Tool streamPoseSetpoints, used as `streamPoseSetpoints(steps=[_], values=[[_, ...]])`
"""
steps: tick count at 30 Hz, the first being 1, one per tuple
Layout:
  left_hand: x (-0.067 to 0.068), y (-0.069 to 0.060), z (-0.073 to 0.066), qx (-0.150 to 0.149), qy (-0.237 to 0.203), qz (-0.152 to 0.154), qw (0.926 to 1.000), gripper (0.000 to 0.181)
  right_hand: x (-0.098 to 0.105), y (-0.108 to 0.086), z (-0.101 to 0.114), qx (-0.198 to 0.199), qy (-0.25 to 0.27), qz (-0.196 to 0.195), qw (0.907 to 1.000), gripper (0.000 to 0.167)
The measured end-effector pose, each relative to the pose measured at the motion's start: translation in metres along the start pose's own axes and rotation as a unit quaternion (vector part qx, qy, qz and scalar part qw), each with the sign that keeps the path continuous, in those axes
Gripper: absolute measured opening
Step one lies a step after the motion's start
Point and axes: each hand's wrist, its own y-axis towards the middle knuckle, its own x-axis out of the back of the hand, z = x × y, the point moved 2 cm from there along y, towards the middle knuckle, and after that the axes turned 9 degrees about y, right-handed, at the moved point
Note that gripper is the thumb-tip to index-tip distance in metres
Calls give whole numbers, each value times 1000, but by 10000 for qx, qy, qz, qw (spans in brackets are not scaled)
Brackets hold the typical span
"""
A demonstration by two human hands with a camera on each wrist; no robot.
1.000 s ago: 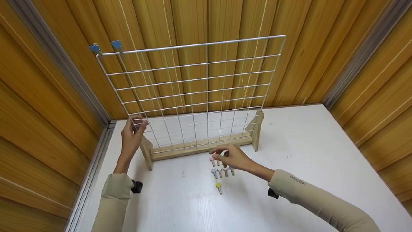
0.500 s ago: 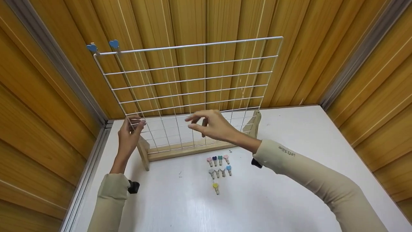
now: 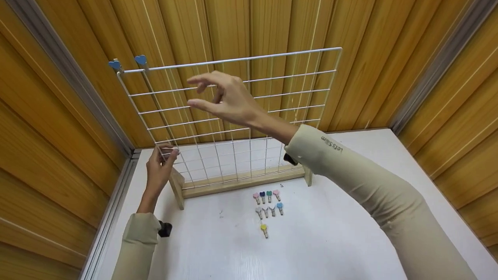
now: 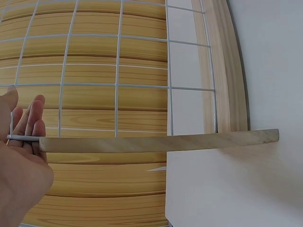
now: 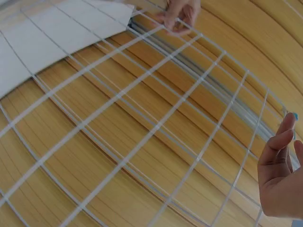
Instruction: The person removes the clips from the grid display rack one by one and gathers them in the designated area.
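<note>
A white wire grid panel (image 3: 288,77) stands upright in a wooden stand (image 3: 243,182). My left hand (image 3: 158,167) grips the lower left edge of the grid; in the left wrist view the fingers (image 4: 34,118) wrap round the side wire just above the stand's wooden foot (image 4: 161,144). My right hand (image 3: 233,99) is raised in front of the grid's upper middle, thumb and fingers apart with nothing between them. Two blue heart clips (image 3: 141,60) are on the top wire at the left corner. On the table lie several small heart clips in pink, navy, green, grey, white and blue (image 3: 280,207).
A yellow heart clip (image 3: 264,229) lies nearest on the white table (image 3: 210,245), in front of the other clips. Wood-patterned panels (image 3: 229,23) wall in the back and both sides. A metal rail (image 3: 113,210) runs along the left table edge.
My right hand has risen from the clips on the table, up and to the left, across the front of the grid. The left hand keeps its hold on the grid's edge.
</note>
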Motion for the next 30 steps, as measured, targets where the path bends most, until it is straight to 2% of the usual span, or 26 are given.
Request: streamPoseSetpoints(steps=[3,7,10,13,16,18,21,23,25,28,30], values=[[2,0,2,6,-28,-29,10000,28,-2,20,9,-48,280,-140,9995,52],[6,1,3,17,-1,-39,10000,31,-13,44,16,-245,943,-245,9949,59],[4,2,2,-3,43,-53,10000,33,-23,56,16,-550,1428,-249,9879,64],[0,4,2,-30,12,-21,10000,32,-35,62,11,-947,1940,-185,9763,70],[-5,6,2,-45,-45,82,9999,33,-45,65,6,-1144,2197,-149,9687,72],[-7,7,2,-43,-27,157,9999,33,-51,67,5,-1151,2110,-81,9707,72],[-8,8,2,-51,37,164,9998,33,-57,72,8,-1149,1638,81,9797,72],[-8,7,1,-59,60,155,9998,33,-62,77,9,-1093,1517,44,9823,67],[-7,4,1,-26,75,158,9998,34,-68,80,9,-1052,1582,-193,9816,54],[-3,-1,2,58,99,156,9998,34,-78,81,6,-762,1882,-852,9755,36],[-1,-3,2,86,122,154,9998,33,-83,81,5,-574,1895,-1222,9726,29]])
